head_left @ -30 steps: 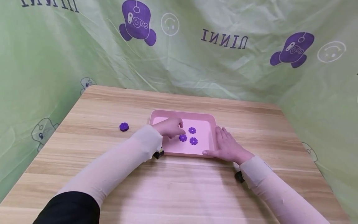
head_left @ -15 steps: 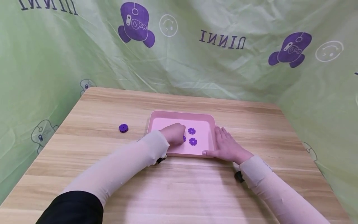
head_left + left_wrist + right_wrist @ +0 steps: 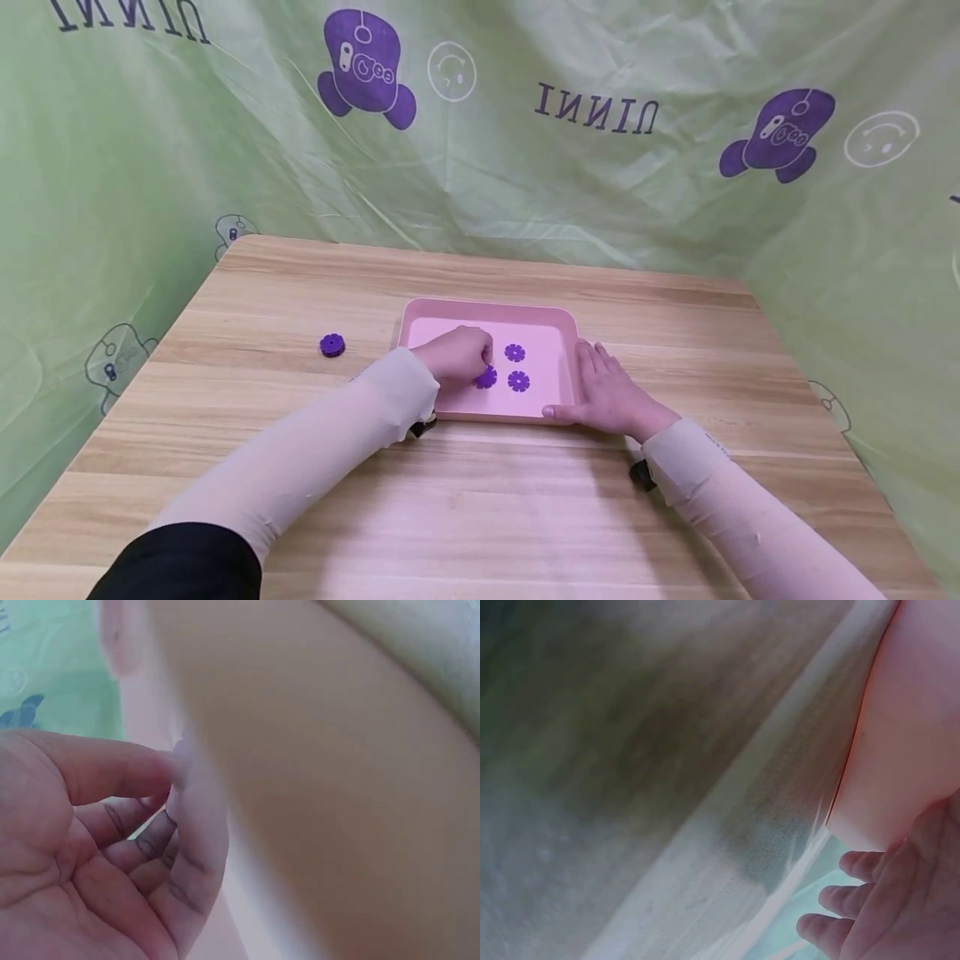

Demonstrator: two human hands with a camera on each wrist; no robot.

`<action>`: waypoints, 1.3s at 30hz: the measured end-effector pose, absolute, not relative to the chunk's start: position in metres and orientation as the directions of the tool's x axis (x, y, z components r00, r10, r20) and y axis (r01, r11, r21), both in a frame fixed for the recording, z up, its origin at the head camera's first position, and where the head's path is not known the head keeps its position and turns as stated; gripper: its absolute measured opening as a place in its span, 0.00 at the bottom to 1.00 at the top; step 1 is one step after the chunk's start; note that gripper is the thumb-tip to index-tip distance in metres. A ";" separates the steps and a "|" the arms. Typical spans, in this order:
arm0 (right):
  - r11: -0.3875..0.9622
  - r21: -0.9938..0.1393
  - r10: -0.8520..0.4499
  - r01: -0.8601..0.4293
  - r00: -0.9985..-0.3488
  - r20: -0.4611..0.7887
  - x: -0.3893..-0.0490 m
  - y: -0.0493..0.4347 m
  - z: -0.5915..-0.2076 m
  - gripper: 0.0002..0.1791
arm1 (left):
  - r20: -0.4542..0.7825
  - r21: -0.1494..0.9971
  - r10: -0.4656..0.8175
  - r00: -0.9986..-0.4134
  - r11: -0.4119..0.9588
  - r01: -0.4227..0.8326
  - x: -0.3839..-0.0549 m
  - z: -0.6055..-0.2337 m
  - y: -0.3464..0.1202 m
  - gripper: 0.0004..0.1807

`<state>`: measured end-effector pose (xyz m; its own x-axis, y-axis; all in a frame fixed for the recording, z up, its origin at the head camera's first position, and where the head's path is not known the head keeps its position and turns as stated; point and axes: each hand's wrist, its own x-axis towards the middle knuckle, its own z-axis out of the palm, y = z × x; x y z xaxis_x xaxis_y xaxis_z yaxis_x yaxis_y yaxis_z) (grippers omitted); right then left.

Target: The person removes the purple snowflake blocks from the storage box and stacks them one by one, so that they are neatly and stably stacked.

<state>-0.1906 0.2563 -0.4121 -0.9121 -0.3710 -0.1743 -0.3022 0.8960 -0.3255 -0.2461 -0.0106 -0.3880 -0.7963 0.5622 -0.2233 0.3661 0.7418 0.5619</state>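
In the head view, my left hand [image 3: 456, 354] reaches into the pink tray [image 3: 491, 311], its fingers curled, pinching a purple notched interlocking disc [image 3: 486, 378]. Thumb and index fingertips meet in the left wrist view of the left hand [image 3: 112, 825]; the disc is mostly hidden there. Two more purple discs, one farther back [image 3: 514, 353] and one nearer [image 3: 518, 382], lie flat on the tray floor to its right. My right hand [image 3: 609, 396] rests against the tray's right side with fingers straight, its thumb at the near rim. The right wrist view shows the right hand [image 3: 900, 892] beside the tray wall [image 3: 900, 735].
A small stack of purple discs [image 3: 332, 345] sits on the wooden table [image 3: 480, 508], left of the tray. Green printed sheeting [image 3: 480, 183] hangs behind and along both sides of the table.
My left hand dips rightward over the left disc, then draws back slightly left, and that disc shifts a little left and nearer with it. My right hand stays at the tray's side.
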 end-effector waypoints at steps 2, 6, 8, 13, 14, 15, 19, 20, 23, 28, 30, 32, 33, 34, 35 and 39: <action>0.896 -0.322 -0.372 -0.304 -0.912 -0.175 -0.191 0.256 -0.412 0.70 | -0.225 0.595 0.561 -0.797 0.727 0.343 -0.248 -0.385 -0.016 0.10; 0.897 -0.318 -0.373 -0.306 -0.912 -0.174 -0.191 0.257 -0.412 0.70 | -0.236 0.663 0.529 -0.815 0.701 0.263 -0.254 -0.379 -0.028 0.08; 0.898 -0.316 -0.372 -0.306 -0.912 -0.175 -0.191 0.257 -0.413 0.70 | -0.235 0.685 0.510 -0.828 0.691 0.231 -0.257 -0.376 -0.036 0.08; 0.899 -0.310 -0.373 -0.309 -0.911 -0.174 -0.190 0.257 -0.414 0.70 | -0.209 0.723 0.467 -0.859 0.665 0.186 -0.262 -0.371 -0.059 0.07; 0.899 -0.309 -0.373 -0.309 -0.911 -0.173 -0.190 0.257 -0.414 0.70 | -0.202 0.735 0.457 -0.866 0.655 0.175 -0.262 -0.370 -0.064 0.06; 0.899 -0.310 -0.374 -0.310 -0.912 -0.170 -0.190 0.257 -0.414 0.70 | -0.197 0.756 0.445 -0.874 0.637 0.153 -0.263 -0.369 -0.069 0.06; 0.897 -0.313 -0.374 -0.311 -0.913 -0.164 -0.190 0.256 -0.414 0.70 | -0.183 0.823 0.382 -0.906 0.563 0.071 -0.264 -0.368 -0.092 0.06; 0.897 -0.312 -0.374 -0.312 -0.913 -0.165 -0.190 0.255 -0.414 0.70 | -0.180 0.831 0.367 -0.913 0.553 0.059 -0.265 -0.369 -0.098 0.06; 0.899 -0.311 -0.373 -0.308 -0.912 -0.174 -0.190 0.255 -0.413 0.70 | -0.179 0.844 0.328 -0.928 0.536 0.027 -0.267 -0.372 -0.115 0.08; 0.898 -0.314 -0.374 -0.308 -0.910 -0.176 -0.191 0.255 -0.413 0.70 | -0.182 0.831 0.277 -0.944 0.557 0.003 -0.268 -0.375 -0.140 0.11; 0.898 -0.314 -0.374 -0.308 -0.910 -0.177 -0.191 0.255 -0.414 0.70 | -0.180 0.825 0.259 -0.949 0.566 -0.002 -0.267 -0.375 -0.148 0.11; 0.899 -0.313 -0.372 -0.305 -0.911 -0.179 -0.191 0.255 -0.414 0.70 | -0.177 0.822 0.243 -0.954 0.569 -0.008 -0.267 -0.375 -0.154 0.11; 0.899 -0.315 -0.370 -0.303 -0.912 -0.179 -0.191 0.255 -0.414 0.70 | -0.176 0.822 0.237 -0.955 0.569 -0.011 -0.266 -0.374 -0.157 0.11; 0.900 -0.316 -0.368 -0.301 -0.912 -0.181 -0.191 0.255 -0.414 0.70 | -0.180 0.823 0.227 -0.957 0.568 -0.020 -0.266 -0.374 -0.160 0.11; 0.900 -0.318 -0.367 -0.299 -0.912 -0.182 -0.191 0.255 -0.414 0.70 | -0.183 0.825 0.222 -0.958 0.565 -0.027 -0.266 -0.374 -0.163 0.12; 0.900 -0.321 -0.365 -0.294 -0.912 -0.190 -0.191 0.255 -0.413 0.70 | -0.202 0.833 0.189 -0.961 0.550 -0.067 -0.266 -0.374 -0.174 0.13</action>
